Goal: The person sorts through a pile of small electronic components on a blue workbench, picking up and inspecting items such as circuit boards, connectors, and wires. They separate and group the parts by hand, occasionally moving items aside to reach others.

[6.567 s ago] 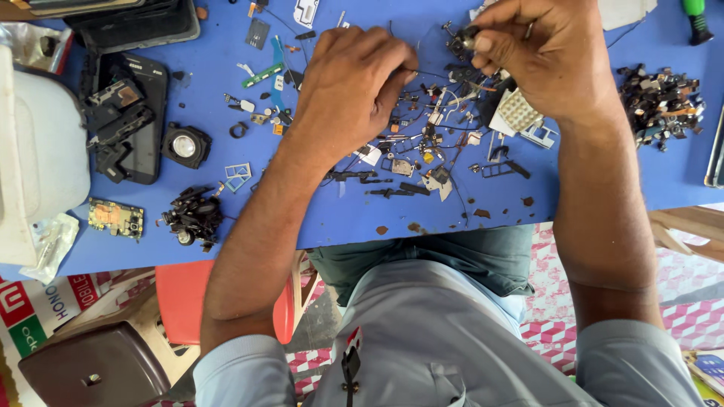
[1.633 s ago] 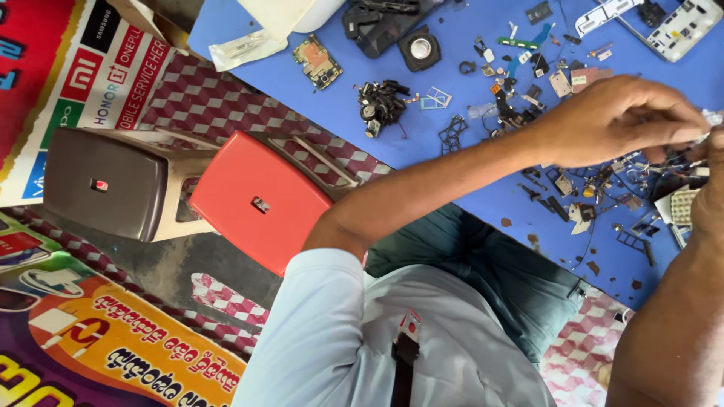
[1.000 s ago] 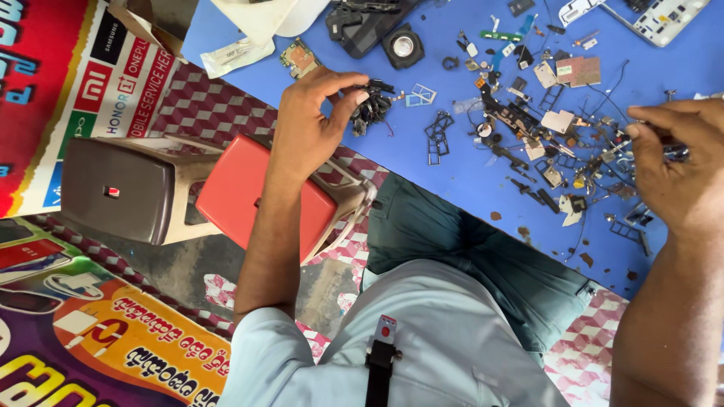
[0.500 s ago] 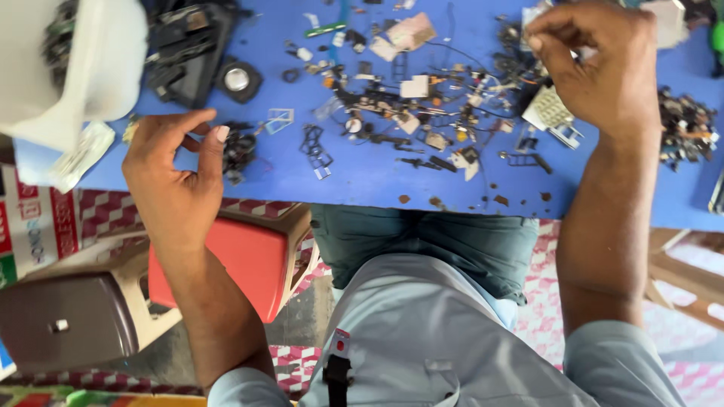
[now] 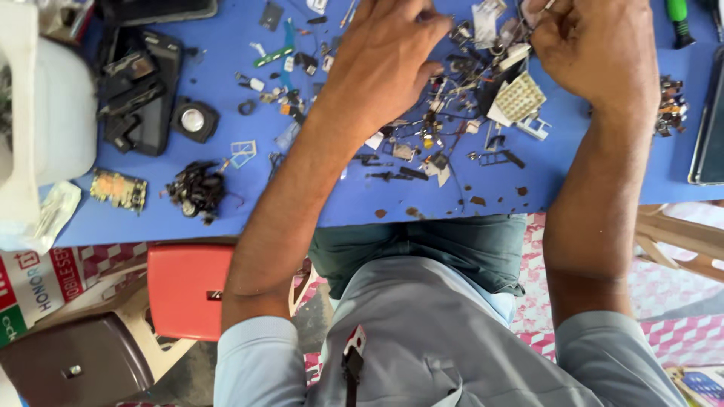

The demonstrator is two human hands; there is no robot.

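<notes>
Right now your left hand (image 5: pixel 385 56) rests knuckles-up on the blue worktop (image 5: pixel 528 188), its fingers curled down into the scattered heap of small dark metal and plastic phone parts (image 5: pixel 445 128); whether they pinch anything you cannot tell, since the back of the hand hides the tips. Your right hand (image 5: pixel 596 49) is closed in a loose fist at the far edge of the same heap, thumb and forefinger narrowed near the top of the picture, but what sits between them is too small to make out. Just beside that hand lies a pale square keypad mat with rows of bumps (image 5: pixel 520 98). Well apart to your left sit a black opened phone shell (image 5: pixel 139 90), a round black speaker with a silver centre (image 5: pixel 194 120), a small gold circuit board (image 5: pixel 118 188) and a dark clump of tangled parts (image 5: pixel 197 188). Judging by the spread, the sorting looks far from finished: most pieces lie loose and mixed, with only a few set aside
</notes>
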